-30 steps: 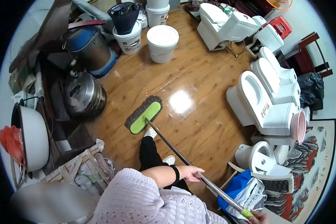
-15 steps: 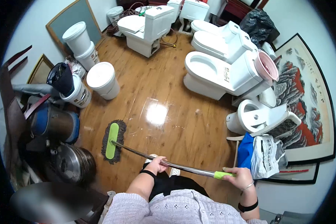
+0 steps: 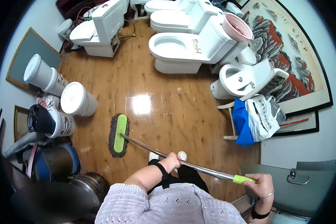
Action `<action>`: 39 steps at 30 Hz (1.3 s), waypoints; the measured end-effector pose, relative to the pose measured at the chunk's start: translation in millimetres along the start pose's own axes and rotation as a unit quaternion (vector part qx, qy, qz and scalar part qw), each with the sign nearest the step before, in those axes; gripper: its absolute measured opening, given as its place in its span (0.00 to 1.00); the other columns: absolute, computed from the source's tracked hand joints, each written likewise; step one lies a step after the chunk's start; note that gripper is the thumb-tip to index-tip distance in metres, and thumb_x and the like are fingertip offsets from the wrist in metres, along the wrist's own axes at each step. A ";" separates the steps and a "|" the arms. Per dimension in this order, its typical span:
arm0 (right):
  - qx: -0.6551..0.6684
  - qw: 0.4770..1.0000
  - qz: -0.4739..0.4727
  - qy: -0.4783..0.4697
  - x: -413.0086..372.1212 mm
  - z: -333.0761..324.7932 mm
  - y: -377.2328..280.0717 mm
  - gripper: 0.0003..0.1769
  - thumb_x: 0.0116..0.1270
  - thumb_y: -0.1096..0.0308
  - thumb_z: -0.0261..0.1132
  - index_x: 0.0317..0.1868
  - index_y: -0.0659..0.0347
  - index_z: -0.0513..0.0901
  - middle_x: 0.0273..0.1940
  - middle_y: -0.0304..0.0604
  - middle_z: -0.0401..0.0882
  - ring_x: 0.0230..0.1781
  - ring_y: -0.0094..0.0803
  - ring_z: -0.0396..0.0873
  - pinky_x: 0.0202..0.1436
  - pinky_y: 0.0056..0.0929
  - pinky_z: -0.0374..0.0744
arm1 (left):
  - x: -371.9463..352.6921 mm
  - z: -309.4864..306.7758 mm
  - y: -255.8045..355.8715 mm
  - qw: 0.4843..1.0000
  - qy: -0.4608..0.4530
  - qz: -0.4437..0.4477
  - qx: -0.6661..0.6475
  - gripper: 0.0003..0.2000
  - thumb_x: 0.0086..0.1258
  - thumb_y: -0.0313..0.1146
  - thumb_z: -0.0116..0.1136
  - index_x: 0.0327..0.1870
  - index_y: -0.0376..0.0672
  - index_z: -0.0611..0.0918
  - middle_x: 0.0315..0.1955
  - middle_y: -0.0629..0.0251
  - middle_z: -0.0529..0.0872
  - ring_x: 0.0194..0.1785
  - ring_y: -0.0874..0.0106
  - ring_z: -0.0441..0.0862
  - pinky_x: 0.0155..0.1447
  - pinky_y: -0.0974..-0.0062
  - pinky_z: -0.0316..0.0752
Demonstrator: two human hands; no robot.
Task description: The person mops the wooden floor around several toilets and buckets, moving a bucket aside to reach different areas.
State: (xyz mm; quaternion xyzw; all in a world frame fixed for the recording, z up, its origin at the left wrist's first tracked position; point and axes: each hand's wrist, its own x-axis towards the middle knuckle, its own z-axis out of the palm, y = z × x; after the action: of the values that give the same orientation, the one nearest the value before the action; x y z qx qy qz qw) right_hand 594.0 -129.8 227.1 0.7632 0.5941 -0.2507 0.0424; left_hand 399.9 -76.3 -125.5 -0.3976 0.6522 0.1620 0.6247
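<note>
A mop with a green plate and a grey fringed pad (image 3: 120,135) lies flat on the wooden floor, left of the view's middle. Its metal pole (image 3: 209,171) slants from the pad down to the right. My left hand (image 3: 171,162) is wrapped round the middle of the pole. At the pole's end, my right hand (image 3: 260,184) grips the green handle (image 3: 242,179). White shoes (image 3: 182,156) show just beyond my left hand.
White toilets (image 3: 175,46) line the back and right. Lidded buckets (image 3: 75,99) and a blue-edged bin (image 3: 58,162) stand left. A chair holding bags (image 3: 261,119) is at right, near a framed painting (image 3: 287,59) and a glass door (image 3: 287,186).
The view has shifted, so the toilets sit higher and further left. The mop pad is nearer my feet, the pole is still in both hands, and the glass door shows more.
</note>
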 end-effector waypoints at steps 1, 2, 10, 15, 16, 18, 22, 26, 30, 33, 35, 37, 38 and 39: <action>0.000 1.000 0.011 0.004 -13.5 -3.6 11.8 0.14 0.37 0.63 0.67 0.28 0.58 0.79 0.23 0.49 0.75 0.22 0.38 0.75 0.27 0.24 0.72 | -1.2 15.5 -13.1 1.000 -0.001 0.004 0.022 0.08 0.57 0.30 0.38 0.18 0.42 0.69 0.08 0.70 0.67 0.09 0.78 0.64 0.14 0.83 0.63; 0.021 0.998 0.052 0.015 -26.7 -7.4 22.8 0.16 0.37 0.65 0.67 0.30 0.60 0.78 0.24 0.49 0.75 0.23 0.35 0.76 0.28 0.23 0.72 | -3.1 29.9 -25.0 0.997 -0.030 0.010 0.072 0.07 0.57 0.30 0.38 0.21 0.42 0.69 0.09 0.69 0.68 0.10 0.78 0.64 0.13 0.83 0.63; 0.107 0.994 0.037 0.001 -80.5 -23.2 83.2 0.18 0.49 0.72 0.58 0.43 0.65 0.71 0.21 0.37 0.73 0.17 0.17 0.69 0.22 0.17 0.69 | -6.1 145.5 -110.8 0.961 -0.138 0.085 0.226 0.06 0.56 0.27 0.37 0.34 0.40 0.66 0.13 0.65 0.70 0.11 0.76 0.66 0.13 0.80 0.64; 0.215 0.965 0.136 -0.056 -58.2 -25.5 140.9 0.19 0.54 0.69 0.56 0.46 0.68 0.68 0.35 0.41 0.73 0.36 0.27 0.69 0.39 0.22 0.68 | 0.6 199.9 -171.2 0.913 -0.206 0.120 0.331 0.11 0.54 0.24 0.45 0.38 0.35 0.63 0.16 0.58 0.73 0.16 0.70 0.73 0.17 0.73 0.71; 0.262 0.947 0.155 -0.097 -51.0 -21.7 155.9 0.20 0.51 0.70 0.57 0.47 0.66 0.68 0.30 0.41 0.74 0.27 0.22 0.70 0.32 0.20 0.69 | 6.8 208.3 -177.2 0.912 -0.205 0.123 0.335 0.11 0.54 0.24 0.45 0.38 0.35 0.63 0.16 0.58 0.73 0.16 0.70 0.73 0.17 0.73 0.71; 0.363 0.883 0.244 -0.173 -38.4 -11.7 188.9 0.26 0.48 0.69 0.59 0.50 0.61 0.63 0.30 0.47 0.75 0.25 0.26 0.74 0.31 0.22 0.71 | 2.9 214.0 -176.2 0.920 -0.273 0.037 0.280 0.12 0.53 0.22 0.47 0.38 0.34 0.62 0.15 0.57 0.72 0.17 0.68 0.73 0.19 0.71 0.72; 0.218 0.968 0.048 -0.111 -1.2 6.3 203.3 0.27 0.48 0.66 0.60 0.50 0.60 0.63 0.40 0.50 0.71 0.41 0.39 0.71 0.41 0.25 0.69 | 21.1 239.8 -145.5 0.903 -0.306 0.083 0.290 0.11 0.52 0.22 0.48 0.34 0.36 0.61 0.14 0.59 0.71 0.16 0.69 0.72 0.20 0.71 0.73; 0.264 0.955 0.060 -0.120 57.2 26.2 189.6 0.27 0.49 0.62 0.58 0.50 0.59 0.63 0.39 0.53 0.70 0.41 0.42 0.71 0.41 0.26 0.69 | 14.4 276.1 -96.7 0.894 -0.269 0.226 0.279 0.07 0.52 0.24 0.48 0.27 0.36 0.64 0.11 0.62 0.70 0.14 0.71 0.71 0.17 0.75 0.70; 0.278 0.955 0.058 -0.088 88.6 37.6 188.8 0.27 0.50 0.62 0.56 0.51 0.60 0.62 0.37 0.55 0.71 0.38 0.43 0.72 0.40 0.27 0.69 | 9.3 312.1 -69.6 0.889 -0.204 0.345 0.223 0.08 0.53 0.27 0.48 0.25 0.35 0.63 0.08 0.62 0.69 0.08 0.73 0.66 0.08 0.79 0.62; 0.309 0.945 0.094 -0.050 65.1 51.6 221.3 0.26 0.48 0.68 0.58 0.50 0.63 0.64 0.35 0.49 0.74 0.33 0.35 0.74 0.36 0.24 0.70 | 13.6 320.6 -93.7 0.912 -0.164 0.283 0.249 0.07 0.53 0.26 0.46 0.24 0.34 0.63 0.08 0.63 0.67 0.07 0.73 0.65 0.07 0.79 0.61; 0.401 0.901 0.162 -0.018 33.7 46.8 245.9 0.21 0.50 0.72 0.57 0.47 0.66 0.67 0.35 0.44 0.74 0.33 0.29 0.72 0.36 0.21 0.69 | 20.6 315.1 -137.8 0.914 -0.149 0.266 0.267 0.06 0.53 0.25 0.44 0.25 0.34 0.63 0.08 0.62 0.67 0.07 0.72 0.66 0.08 0.78 0.62; 0.430 0.858 0.278 -0.043 1.6 6.5 247.8 0.18 0.53 0.73 0.55 0.46 0.67 0.69 0.38 0.42 0.72 0.38 0.28 0.69 0.40 0.21 0.67 | 15.0 301.4 -184.5 0.915 -0.120 0.206 0.324 0.06 0.54 0.24 0.41 0.31 0.32 0.62 0.09 0.57 0.70 0.10 0.67 0.71 0.09 0.73 0.65; 0.397 0.853 0.333 -0.054 -14.4 -19.5 243.2 0.18 0.52 0.74 0.54 0.46 0.66 0.69 0.39 0.43 0.72 0.39 0.28 0.69 0.40 0.20 0.67 | -1.2 294.5 -209.0 0.921 -0.108 0.150 0.342 0.08 0.54 0.23 0.41 0.34 0.32 0.62 0.10 0.56 0.70 0.12 0.65 0.72 0.11 0.70 0.68; 0.415 0.833 0.366 -0.002 -29.9 -39.7 234.8 0.19 0.51 0.76 0.54 0.47 0.65 0.68 0.37 0.39 0.72 0.36 0.26 0.69 0.38 0.20 0.67 | -19.0 289.4 -225.8 0.918 -0.107 0.067 0.376 0.10 0.55 0.25 0.42 0.36 0.33 0.62 0.14 0.54 0.72 0.13 0.64 0.73 0.13 0.70 0.70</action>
State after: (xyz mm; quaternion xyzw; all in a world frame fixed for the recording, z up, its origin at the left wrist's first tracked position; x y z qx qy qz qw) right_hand 820.1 -210.1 219.9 0.8704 0.1112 -0.4412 -0.1880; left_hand 759.4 -7.9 -91.3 -0.0693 0.6198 -0.0117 0.7816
